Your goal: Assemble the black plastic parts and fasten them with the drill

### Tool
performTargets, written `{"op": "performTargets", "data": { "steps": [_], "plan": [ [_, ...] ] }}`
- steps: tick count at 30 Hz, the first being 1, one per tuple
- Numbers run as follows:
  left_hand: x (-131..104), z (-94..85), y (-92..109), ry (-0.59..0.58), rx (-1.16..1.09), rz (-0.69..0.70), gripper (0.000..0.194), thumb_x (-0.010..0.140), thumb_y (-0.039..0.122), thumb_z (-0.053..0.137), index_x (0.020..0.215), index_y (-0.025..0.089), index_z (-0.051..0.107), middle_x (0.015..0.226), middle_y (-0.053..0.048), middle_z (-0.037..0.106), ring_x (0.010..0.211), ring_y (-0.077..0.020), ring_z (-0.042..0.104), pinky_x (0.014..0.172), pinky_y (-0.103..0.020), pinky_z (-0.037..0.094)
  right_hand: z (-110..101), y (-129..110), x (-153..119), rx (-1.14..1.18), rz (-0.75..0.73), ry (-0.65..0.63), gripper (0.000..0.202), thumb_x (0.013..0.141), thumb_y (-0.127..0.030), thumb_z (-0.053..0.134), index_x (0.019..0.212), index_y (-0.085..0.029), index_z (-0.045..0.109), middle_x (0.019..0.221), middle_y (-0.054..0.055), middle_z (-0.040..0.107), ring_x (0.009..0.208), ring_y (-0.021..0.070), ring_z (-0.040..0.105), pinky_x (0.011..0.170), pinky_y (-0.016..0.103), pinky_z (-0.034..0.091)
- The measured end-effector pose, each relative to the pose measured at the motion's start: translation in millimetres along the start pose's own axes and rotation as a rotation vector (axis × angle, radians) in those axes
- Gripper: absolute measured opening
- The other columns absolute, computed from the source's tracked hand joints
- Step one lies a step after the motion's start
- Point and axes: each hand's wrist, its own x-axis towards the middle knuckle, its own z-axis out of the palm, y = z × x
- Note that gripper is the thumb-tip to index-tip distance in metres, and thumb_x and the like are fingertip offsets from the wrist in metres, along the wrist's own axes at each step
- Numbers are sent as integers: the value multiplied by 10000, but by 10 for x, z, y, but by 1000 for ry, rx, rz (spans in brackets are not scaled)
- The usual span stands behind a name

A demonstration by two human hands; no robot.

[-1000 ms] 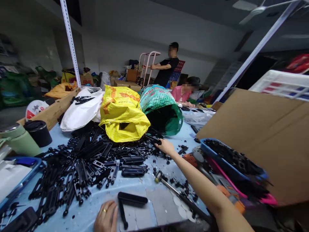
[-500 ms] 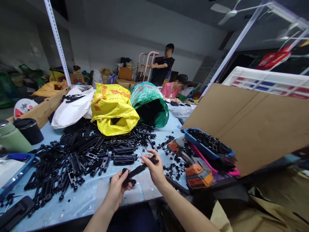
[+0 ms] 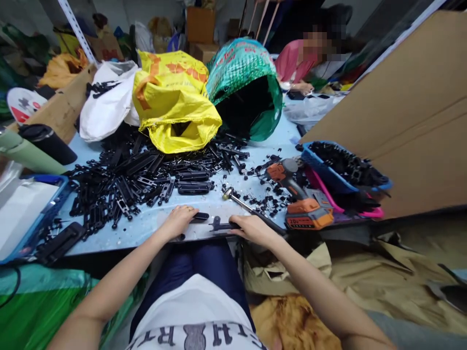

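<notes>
Low over the front of the table, my left hand [image 3: 178,221] is curled over a short black plastic part [image 3: 200,216], whose rounded end sticks out past the fingers. A hand's width away, my right hand [image 3: 253,228] grips a longer black plastic part [image 3: 221,224] with a forked, tabbed end pointing left. Both parts lie close to a pale translucent sheet [image 3: 206,229] on the tabletop. Just beyond my right hand rests a hammer [image 3: 239,200], its head to the upper left. My fingertips are partly hidden beneath the hands.
A heap of black plastic parts [image 3: 124,177] spreads left. Behind it lie a yellow sack [image 3: 175,97] and a green sack [image 3: 268,124]. At right are an orange cordless power tool [image 3: 308,212], a blue basket [image 3: 328,167] and cardboard [image 3: 412,112]. A co-worker [image 3: 292,61] sits opposite.
Both hands held one long black part raised and slanted between them; now they are lower and farther apart, each at a separate black part. The view has tilted down, and the hammer shows fully.
</notes>
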Motion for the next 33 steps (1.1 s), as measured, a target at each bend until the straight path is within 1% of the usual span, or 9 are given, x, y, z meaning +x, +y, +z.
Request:
{"op": "performTargets", "data": {
  "steps": [3,8,13,16,21,25,28,31,33],
  "plan": [
    [26,86,-5,-13,130,-20,307,881,203,441,1177,190,520,1060,-94,610,999,-225,549,877,-364,410,129,36,26,21,-28,-23,349,904,-499,422,997,-196,566,903,75,654,830,201,622,665,253,381],
    [137,147,188,-46,118,22,342,917,304,377,1231,193,456,1132,-95,568,1051,-230,515,878,-367,394,289,-58,221,-45,-57,-50,438,918,-541,330,989,-182,571,910,93,649,788,194,623,622,248,361],
    [132,130,206,-33,81,1,620,720,628,571,1142,185,471,1054,-96,576,977,-271,538,828,-384,409,273,-188,293,-144,-12,27,452,934,-532,268,994,-192,559,913,78,640,758,191,612,588,257,334],
    [80,132,148,39,50,-8,658,694,599,619,1153,162,444,1052,-107,577,972,-277,555,801,-376,430,227,-275,286,-201,-7,109,423,943,-502,273,995,-193,558,914,88,622,793,204,592,621,275,334],
    [46,182,91,112,4,77,423,796,450,576,1103,177,481,1053,-98,600,981,-240,579,808,-341,448,128,-337,324,-218,-44,144,397,955,-457,287,1010,-176,562,916,113,605,827,204,557,678,292,321],
    [27,220,68,158,3,47,455,794,532,553,1067,171,506,993,-91,620,943,-237,594,799,-338,453,23,-285,368,-243,-105,133,403,960,-447,274,1011,-170,562,915,110,601,813,192,555,692,289,309],
    [24,191,91,79,11,42,514,773,603,537,1057,175,515,981,-84,624,903,-231,597,774,-337,455,17,-185,380,-224,-133,105,411,955,-460,286,986,-166,571,898,103,603,794,182,555,684,281,310],
    [205,126,189,14,47,104,543,785,599,525,1123,175,493,1084,-99,594,999,-241,553,816,-346,436,143,-55,374,-192,-134,109,435,947,-482,295,953,-157,584,870,94,604,767,175,552,661,276,312],
    [504,96,273,44,101,147,411,875,480,455,1148,175,494,1154,-106,560,1076,-239,502,860,-353,404,277,13,347,-160,-138,131,441,942,-487,309,944,-151,595,867,91,607,787,178,548,672,276,321]
  ]
}}
